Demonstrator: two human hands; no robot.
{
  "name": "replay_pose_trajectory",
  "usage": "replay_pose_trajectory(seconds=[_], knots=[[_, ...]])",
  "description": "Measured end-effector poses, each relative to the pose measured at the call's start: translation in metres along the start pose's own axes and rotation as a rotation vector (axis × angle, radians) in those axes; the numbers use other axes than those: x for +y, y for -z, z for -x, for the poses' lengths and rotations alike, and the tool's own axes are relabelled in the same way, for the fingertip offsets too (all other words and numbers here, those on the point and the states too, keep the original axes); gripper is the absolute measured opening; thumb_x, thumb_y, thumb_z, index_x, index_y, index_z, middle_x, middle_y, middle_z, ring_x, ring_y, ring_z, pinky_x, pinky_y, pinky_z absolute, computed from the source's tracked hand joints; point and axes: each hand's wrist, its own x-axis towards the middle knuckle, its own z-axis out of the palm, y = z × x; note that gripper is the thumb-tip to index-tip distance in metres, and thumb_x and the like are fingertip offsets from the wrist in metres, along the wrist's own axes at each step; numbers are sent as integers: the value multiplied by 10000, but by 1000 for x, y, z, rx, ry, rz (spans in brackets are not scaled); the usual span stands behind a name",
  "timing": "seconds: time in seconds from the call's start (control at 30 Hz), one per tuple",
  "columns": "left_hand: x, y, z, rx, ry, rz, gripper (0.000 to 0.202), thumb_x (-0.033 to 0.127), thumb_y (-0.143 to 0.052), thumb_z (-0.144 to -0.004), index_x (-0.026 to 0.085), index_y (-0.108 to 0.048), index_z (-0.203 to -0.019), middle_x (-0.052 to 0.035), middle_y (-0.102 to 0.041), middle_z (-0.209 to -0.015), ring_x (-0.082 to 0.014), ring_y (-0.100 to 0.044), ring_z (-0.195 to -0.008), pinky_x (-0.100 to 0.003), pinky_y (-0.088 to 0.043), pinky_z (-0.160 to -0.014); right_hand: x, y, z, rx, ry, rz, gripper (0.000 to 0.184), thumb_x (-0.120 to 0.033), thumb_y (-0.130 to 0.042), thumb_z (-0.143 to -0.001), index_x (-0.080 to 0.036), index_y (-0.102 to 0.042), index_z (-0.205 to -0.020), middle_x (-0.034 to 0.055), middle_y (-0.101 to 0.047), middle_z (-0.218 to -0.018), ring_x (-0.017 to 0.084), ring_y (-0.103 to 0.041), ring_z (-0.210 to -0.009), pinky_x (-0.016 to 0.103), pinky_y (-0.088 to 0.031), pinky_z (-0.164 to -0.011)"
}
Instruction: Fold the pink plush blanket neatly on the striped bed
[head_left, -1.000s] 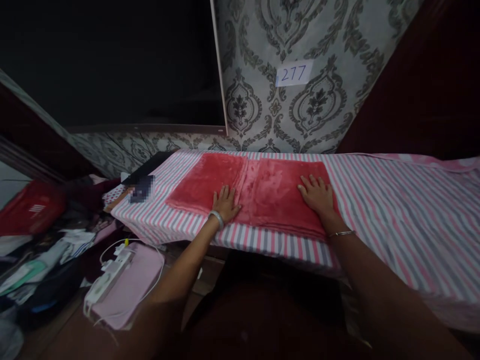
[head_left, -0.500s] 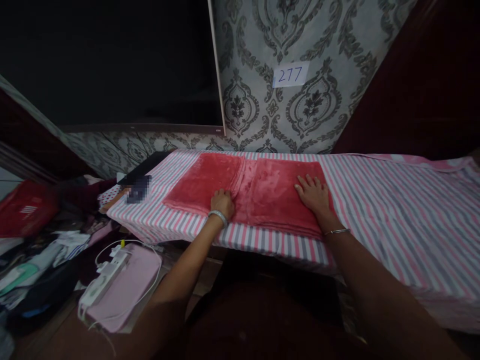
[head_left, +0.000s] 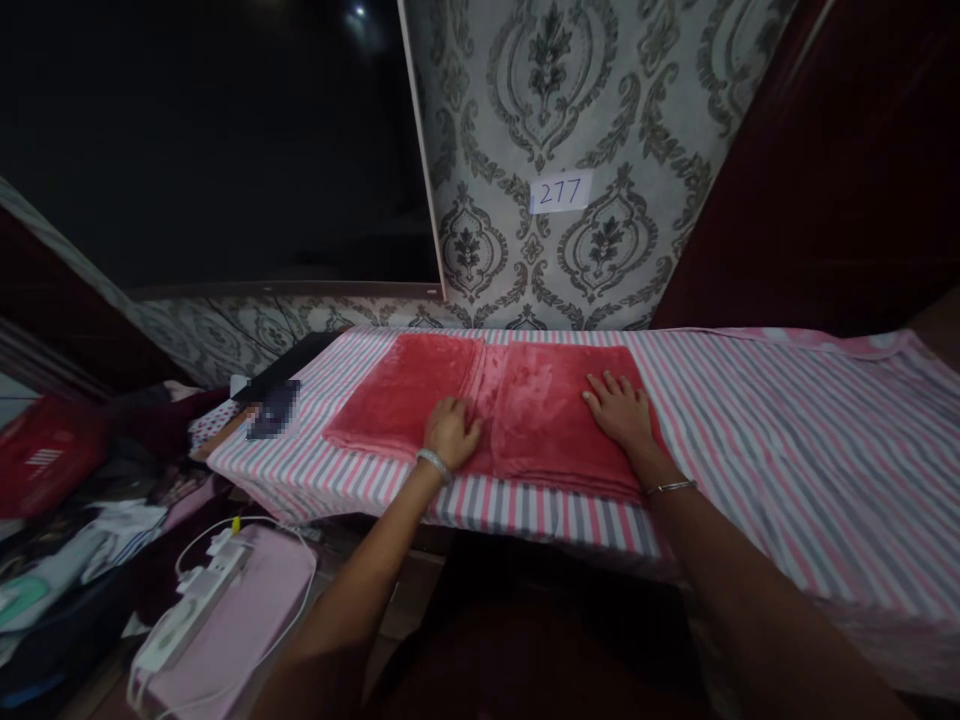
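Note:
A red plush blanket [head_left: 555,420] lies folded in two thick halves, with a thinner strip between them, on a striped cloth [head_left: 757,440]. My left hand [head_left: 451,436] rests on the inner edge of the left half, near the front, its fingers loosely bent and the thumb apart. On the right half, close to its outer edge, my right hand [head_left: 621,410] lies flat with fingers spread. Both hands touch the blanket from above, and neither grips it. Each wrist wears a bracelet.
A large dark television [head_left: 277,150] stands behind on the left. A paper marked 277 [head_left: 561,191] is on the patterned wall. At the lower left, a white power strip [head_left: 187,615] lies on a pink stool [head_left: 255,610], beside piled clothes [head_left: 97,560] and a red bag [head_left: 52,450].
My left hand has loosened from a more curled pose at the fold, and its thumb now stands out. My right hand stays flat on the blanket. The whole view has tilted upward slightly.

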Motion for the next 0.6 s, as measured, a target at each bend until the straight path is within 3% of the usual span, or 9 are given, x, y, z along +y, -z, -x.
replay_pose_trajectory(seconds=[0.07,0.17,0.23,0.37,0.5,0.6], knots=[[12,-7,7,40,-178,57,586,371,-555,-953,153,-492,-1493,-174,-496,-1527,-313,-435,-1432,-472,-354,-1190,0,0,1,-6,5,-12,571,-468,-290,-1052,-255,-455,-1555,107,-384,-1618,347,-357,-1456,584,-327,-1141],[32,-29,21,-109,-372,75,647,457,-581,-945,210,-457,-1530,-150,-349,-1645,-343,-263,-1537,-581,-238,-1236,-2,1,0,-6,7,-26,572,-464,-300,-1052,-242,-449,-1558,107,-368,-1627,352,-345,-1463,584,-326,-1145],[39,-43,28,-208,-367,72,669,485,-584,-944,216,-443,-1540,-155,-325,-1657,-350,-237,-1548,-613,-232,-1230,-2,2,-3,-17,5,-42,566,-461,-313,-1052,-243,-449,-1556,104,-369,-1627,350,-339,-1470,584,-321,-1151],[38,-53,31,-242,-329,85,700,502,-568,-954,224,-389,-1570,-155,-273,-1677,-340,-203,-1563,-618,-236,-1228,9,9,-11,-69,-20,-160,537,-410,-359,-1038,-226,-481,-1528,108,-405,-1606,307,-363,-1472,536,-341,-1166],[34,-50,29,-260,-342,74,708,493,-568,-958,206,-377,-1576,-170,-270,-1675,-348,-212,-1559,-624,-232,-1226,48,17,-3,-20,-196,-344,601,-357,-464,-970,-89,-484,-1508,195,-516,-1500,307,-507,-1368,437,-435,-1115],[37,-49,29,-243,-342,57,695,478,-570,-959,199,-390,-1570,-174,-298,-1664,-351,-233,-1551,-621,-236,-1227,79,17,19,-28,-345,-464,617,-368,-505,-940,-82,-505,-1487,180,-702,-1225,301,-671,-1125,413,-528,-988]])
